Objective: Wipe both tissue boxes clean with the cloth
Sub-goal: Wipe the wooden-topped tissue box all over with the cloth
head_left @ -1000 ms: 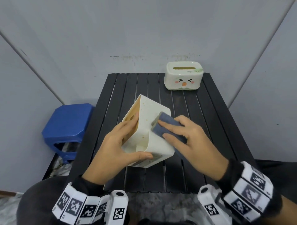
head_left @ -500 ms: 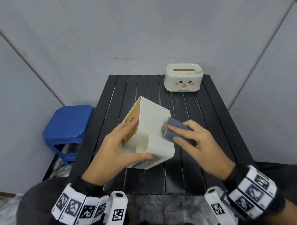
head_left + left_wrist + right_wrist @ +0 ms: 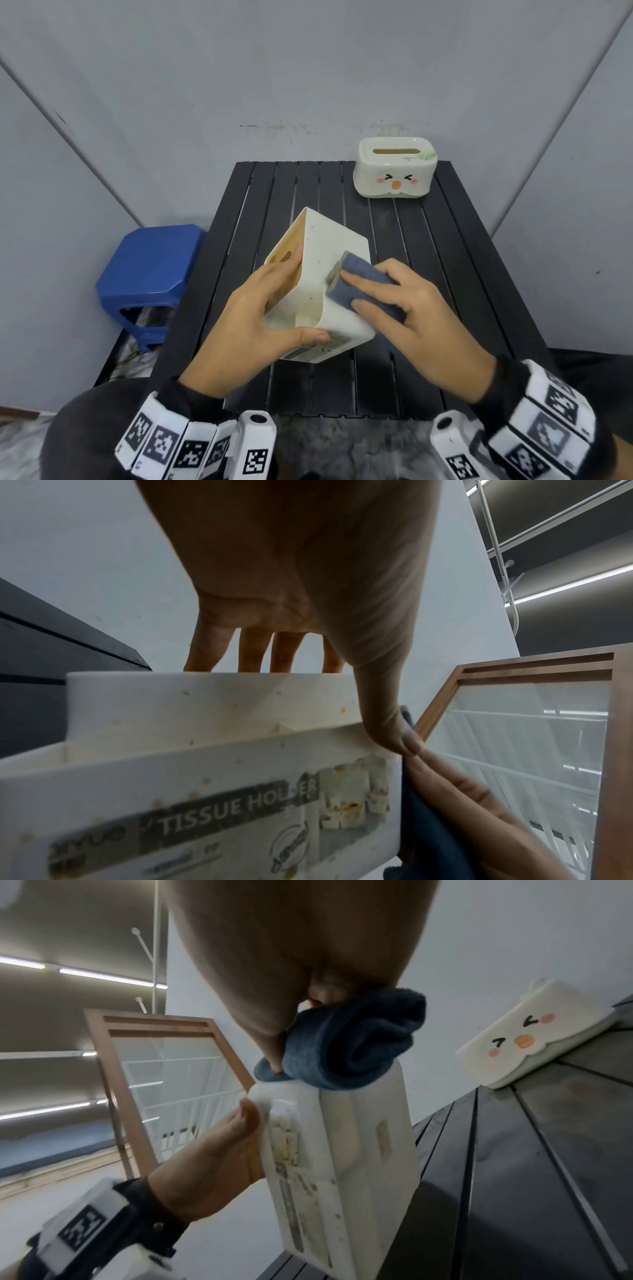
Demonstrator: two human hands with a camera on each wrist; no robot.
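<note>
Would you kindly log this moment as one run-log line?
left hand grips speckled tissue box | right hand presses blue cloth on it | face tissue box untouched

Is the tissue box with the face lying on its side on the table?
No, the face tissue box stands upright on the black table, slot facing up.
</note>
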